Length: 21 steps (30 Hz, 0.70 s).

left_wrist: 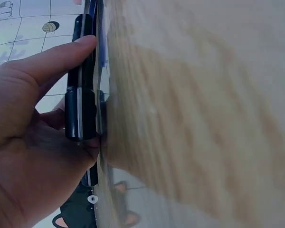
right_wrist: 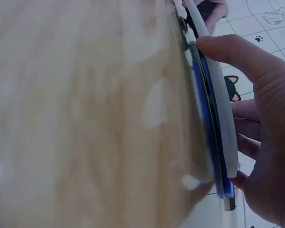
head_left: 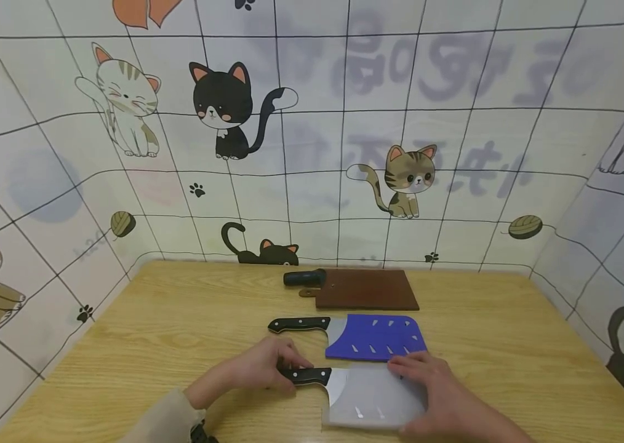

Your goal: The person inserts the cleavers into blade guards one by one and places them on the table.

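Nearest me on the wooden table lies a cleaver with a black riveted handle [head_left: 312, 376] and a translucent white blade cover [head_left: 370, 397]. My left hand [head_left: 256, 369] grips the end of that handle, with the thumb along it in the left wrist view. At the other end, my right hand [head_left: 442, 394] holds the white cover between thumb and fingers by its edges. Just beyond lies a second cleaver, its black handle [head_left: 301, 323] to the left and a blue cover [head_left: 375, 337] on its blade. Neither hand grips this one.
Behind both cleavers lies a brown cutting board [head_left: 367, 289], with a dark cylindrical object [head_left: 303, 278] at its left end. A cat-print cloth [head_left: 317, 135] hangs along the table's back and sides. The wooden table [head_left: 179, 320] extends to either side.
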{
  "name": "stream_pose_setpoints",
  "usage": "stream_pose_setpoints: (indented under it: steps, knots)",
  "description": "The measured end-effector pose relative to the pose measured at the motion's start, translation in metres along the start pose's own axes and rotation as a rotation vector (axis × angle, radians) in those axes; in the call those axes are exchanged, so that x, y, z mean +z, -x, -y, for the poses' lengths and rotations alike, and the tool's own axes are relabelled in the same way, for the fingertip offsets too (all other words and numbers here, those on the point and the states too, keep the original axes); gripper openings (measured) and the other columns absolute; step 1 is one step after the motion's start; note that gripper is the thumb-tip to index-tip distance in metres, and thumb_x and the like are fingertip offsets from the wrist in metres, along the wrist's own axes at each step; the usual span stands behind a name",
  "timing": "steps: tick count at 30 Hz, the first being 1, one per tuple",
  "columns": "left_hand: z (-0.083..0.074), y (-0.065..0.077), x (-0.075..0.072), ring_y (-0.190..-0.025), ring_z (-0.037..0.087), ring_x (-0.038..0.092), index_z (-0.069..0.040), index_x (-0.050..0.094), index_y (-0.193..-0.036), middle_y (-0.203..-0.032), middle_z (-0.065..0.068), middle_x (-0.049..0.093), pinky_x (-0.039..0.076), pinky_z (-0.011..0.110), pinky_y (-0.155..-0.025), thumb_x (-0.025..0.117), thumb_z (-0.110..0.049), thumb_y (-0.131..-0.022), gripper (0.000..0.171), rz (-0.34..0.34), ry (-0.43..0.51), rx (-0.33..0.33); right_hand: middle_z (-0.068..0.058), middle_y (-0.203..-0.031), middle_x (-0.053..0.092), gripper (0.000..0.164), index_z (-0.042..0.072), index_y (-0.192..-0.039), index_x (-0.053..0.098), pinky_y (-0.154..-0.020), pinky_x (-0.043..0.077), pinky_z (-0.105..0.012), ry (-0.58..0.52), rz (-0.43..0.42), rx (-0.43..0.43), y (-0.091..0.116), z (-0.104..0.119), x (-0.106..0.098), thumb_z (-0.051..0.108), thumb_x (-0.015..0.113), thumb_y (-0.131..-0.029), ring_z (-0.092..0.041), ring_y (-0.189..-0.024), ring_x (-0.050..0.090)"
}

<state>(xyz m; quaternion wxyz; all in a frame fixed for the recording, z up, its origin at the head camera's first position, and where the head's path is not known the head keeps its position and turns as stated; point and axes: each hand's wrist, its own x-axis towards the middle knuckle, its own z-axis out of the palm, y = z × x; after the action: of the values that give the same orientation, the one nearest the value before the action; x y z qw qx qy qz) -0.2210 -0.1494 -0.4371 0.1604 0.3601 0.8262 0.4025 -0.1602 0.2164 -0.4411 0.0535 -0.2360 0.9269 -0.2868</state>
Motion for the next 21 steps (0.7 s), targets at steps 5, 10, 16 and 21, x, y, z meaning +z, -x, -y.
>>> stream_pose_setpoints:
  steps: [5, 10, 16, 21]
  knots:
    - [-0.002, 0.001, 0.003, -0.08, 0.003, 0.052, -0.009, 0.08, -0.116, -0.09, -0.012, 0.063, 0.045, 0.022, -0.073, 0.087, 0.002, -0.074, 0.044, 0.033, -0.01, -0.046, -0.009, -0.141, 0.054, 0.093, 0.011, -0.138, 0.065, -0.099, 0.039, -0.07, -0.03, 0.076, 0.059, 0.0, -0.002, 0.004, 0.048, 0.095, -0.057, -0.047, -0.133, 0.039]
    - [-0.002, 0.003, 0.002, -0.08, 0.002, 0.053, -0.007, 0.079, -0.115, -0.092, -0.011, 0.063, 0.047, 0.022, -0.074, 0.086, 0.004, -0.074, 0.043, 0.024, -0.014, -0.057, -0.009, -0.145, 0.051, 0.098, 0.013, -0.14, 0.063, -0.101, 0.037, -0.071, -0.047, 0.095, 0.112, 0.0, -0.004, 0.004, 0.053, 0.095, -0.056, -0.046, -0.136, 0.038]
    - [0.001, 0.003, -0.001, -0.087, 0.004, 0.059, -0.006, 0.078, -0.117, -0.098, -0.008, 0.067, 0.05, 0.024, -0.08, 0.087, 0.001, -0.076, 0.043, 0.011, 0.041, -0.069, -0.007, -0.147, 0.053, 0.097, 0.014, -0.141, 0.063, -0.104, 0.036, -0.069, -0.048, 0.059, 0.087, 0.005, -0.008, -0.003, 0.057, 0.093, -0.059, -0.045, -0.138, 0.041]
    - [0.004, 0.008, -0.005, -0.092, 0.013, 0.061, -0.004, 0.075, -0.121, -0.103, 0.001, 0.07, 0.05, 0.027, -0.08, 0.086, -0.003, -0.08, 0.043, -0.032, 0.117, -0.071, -0.009, -0.144, 0.057, 0.095, 0.013, -0.14, 0.064, -0.099, 0.04, -0.068, 0.012, -0.04, 0.017, 0.012, -0.013, -0.013, 0.059, 0.091, -0.062, -0.043, -0.133, 0.048]
